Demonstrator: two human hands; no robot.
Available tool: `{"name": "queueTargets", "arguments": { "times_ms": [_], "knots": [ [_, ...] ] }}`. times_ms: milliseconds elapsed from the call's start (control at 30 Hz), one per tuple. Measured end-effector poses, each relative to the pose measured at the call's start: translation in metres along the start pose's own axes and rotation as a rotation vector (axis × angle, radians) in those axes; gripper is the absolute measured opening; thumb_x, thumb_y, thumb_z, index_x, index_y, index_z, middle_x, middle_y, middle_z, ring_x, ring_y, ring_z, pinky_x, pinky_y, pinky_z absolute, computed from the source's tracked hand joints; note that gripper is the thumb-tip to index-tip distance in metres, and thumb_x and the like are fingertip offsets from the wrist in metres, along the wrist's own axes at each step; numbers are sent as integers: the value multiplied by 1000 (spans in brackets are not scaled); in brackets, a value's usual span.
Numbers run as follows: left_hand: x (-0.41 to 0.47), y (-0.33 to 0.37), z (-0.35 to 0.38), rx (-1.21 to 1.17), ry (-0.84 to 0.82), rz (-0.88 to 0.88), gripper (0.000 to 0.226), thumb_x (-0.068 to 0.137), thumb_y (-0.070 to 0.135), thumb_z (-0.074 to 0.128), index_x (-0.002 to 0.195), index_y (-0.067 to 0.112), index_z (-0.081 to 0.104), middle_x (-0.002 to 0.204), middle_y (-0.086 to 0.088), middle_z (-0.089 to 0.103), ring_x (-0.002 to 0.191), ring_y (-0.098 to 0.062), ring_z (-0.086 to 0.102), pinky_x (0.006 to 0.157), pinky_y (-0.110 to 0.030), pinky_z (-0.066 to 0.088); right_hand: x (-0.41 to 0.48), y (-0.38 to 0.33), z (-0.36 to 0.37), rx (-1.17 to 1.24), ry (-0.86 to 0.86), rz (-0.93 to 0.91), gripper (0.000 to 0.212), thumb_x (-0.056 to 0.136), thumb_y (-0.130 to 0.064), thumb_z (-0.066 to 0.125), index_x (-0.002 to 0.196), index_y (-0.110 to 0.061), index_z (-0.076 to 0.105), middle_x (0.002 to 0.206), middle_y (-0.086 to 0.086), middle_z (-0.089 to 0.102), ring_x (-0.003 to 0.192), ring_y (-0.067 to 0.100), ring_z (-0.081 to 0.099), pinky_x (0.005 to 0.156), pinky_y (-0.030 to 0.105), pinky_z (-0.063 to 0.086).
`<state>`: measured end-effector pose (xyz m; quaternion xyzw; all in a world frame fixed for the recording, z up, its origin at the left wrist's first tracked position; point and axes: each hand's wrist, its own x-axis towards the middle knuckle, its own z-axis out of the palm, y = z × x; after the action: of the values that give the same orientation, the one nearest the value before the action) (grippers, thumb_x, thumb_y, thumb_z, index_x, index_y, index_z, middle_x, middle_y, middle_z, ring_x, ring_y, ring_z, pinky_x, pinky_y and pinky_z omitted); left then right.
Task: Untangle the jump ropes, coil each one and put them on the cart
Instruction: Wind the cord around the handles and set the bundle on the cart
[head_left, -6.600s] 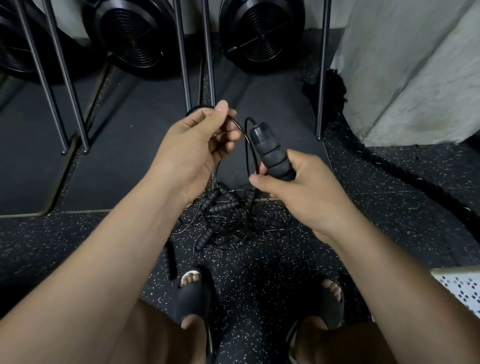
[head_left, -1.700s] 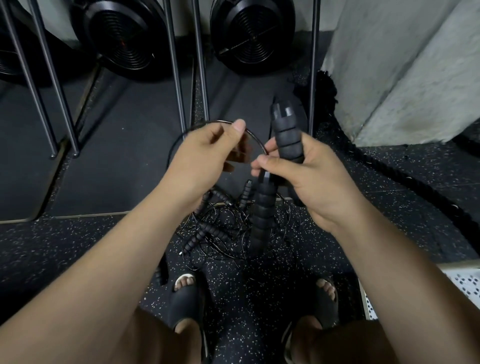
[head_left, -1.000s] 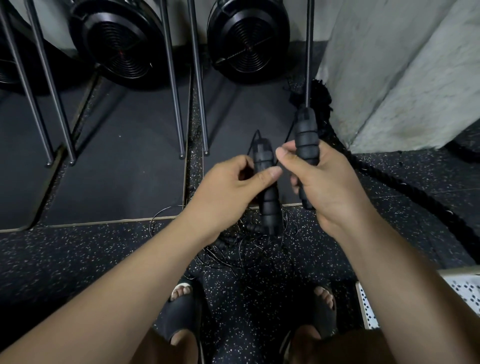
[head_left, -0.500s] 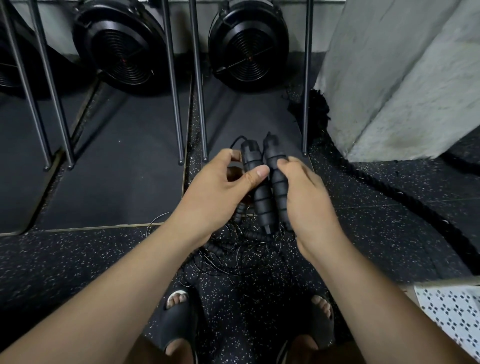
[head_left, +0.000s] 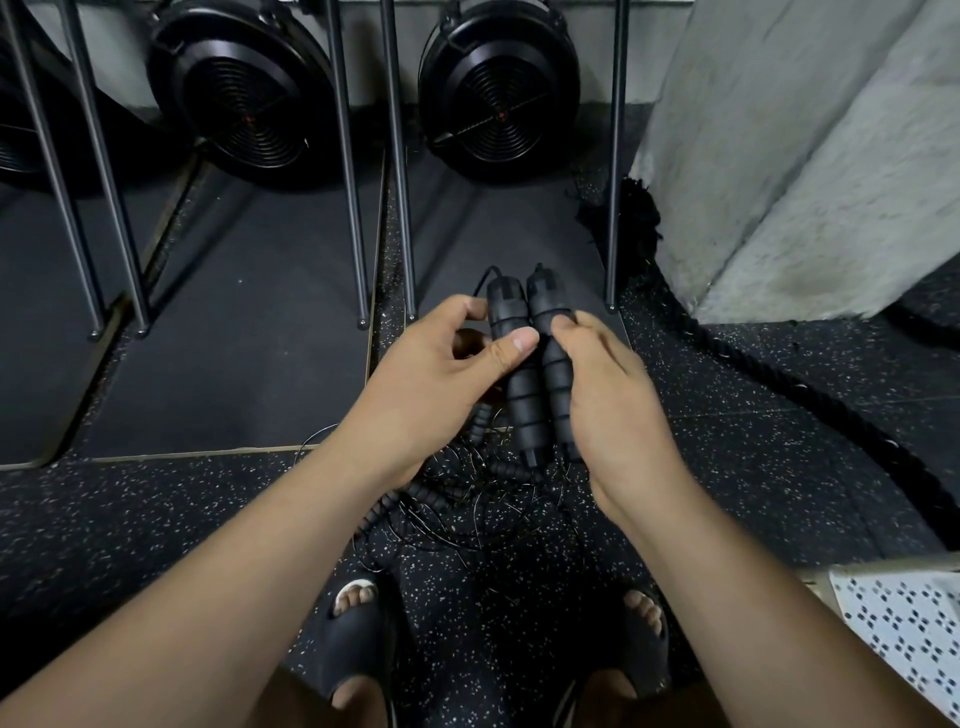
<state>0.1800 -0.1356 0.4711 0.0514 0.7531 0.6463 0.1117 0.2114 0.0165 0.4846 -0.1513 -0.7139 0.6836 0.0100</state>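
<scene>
Black ribbed jump-rope handles, two of them, stand side by side and touching near the centre of the view, cord ends pointing to 12 o'clock. The left hand (head_left: 431, 384) grips the left handle (head_left: 522, 400), thumb laid across its front and fingers curled behind. The right hand (head_left: 608, 395) closes round the right handle (head_left: 556, 364), fingertips bent over its upper part. A thin cord loops out of the left handle's top toward 11 o'clock. Toward 6 o'clock from the hands, the tangle of jump ropes (head_left: 467, 499) lies on the speckled rubber floor (head_left: 156, 519). The cart (head_left: 904, 623) shows only as a white perforated corner at 4 o'clock, well apart from the tangle. A thick battle rope (head_left: 810, 400) runs along the floor at 3 o'clock, beside a concrete pillar (head_left: 805, 156) at 1 o'clock.
</scene>
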Motion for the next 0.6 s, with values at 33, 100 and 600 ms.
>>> {"name": "queueTargets", "arguments": {
  "times_ms": [33,100,600],
  "knots": [
    [0,0,0,1,1,1,46,86,61,76,122,33,69,109,-1,80,105,-23,77,103,-57,56,0,-1,0,-1,1,1,28,96,-48,53,105,-33,75,104,-4,80,107,23,75,102,60,56],
    [-1,0,0,-6,3,1,46,87,60,76,122,31,69,109,-3,79,106,-24,77,103,-57,56,1,-1,-1,-13,-8,2,28,95,-49,53,105,-34,75,104,-5,80,107,23,75,103,60,56],
    [11,-2,-17,370,198,181,37,101,59,62,97,24,72,115,7,58,109,0,58,100,-17,42,-1,3,-14,-28,-402,48,69,78,7,84,132,-25,58,111,4,76,104,35,75,78,48,64]
  ]
}}
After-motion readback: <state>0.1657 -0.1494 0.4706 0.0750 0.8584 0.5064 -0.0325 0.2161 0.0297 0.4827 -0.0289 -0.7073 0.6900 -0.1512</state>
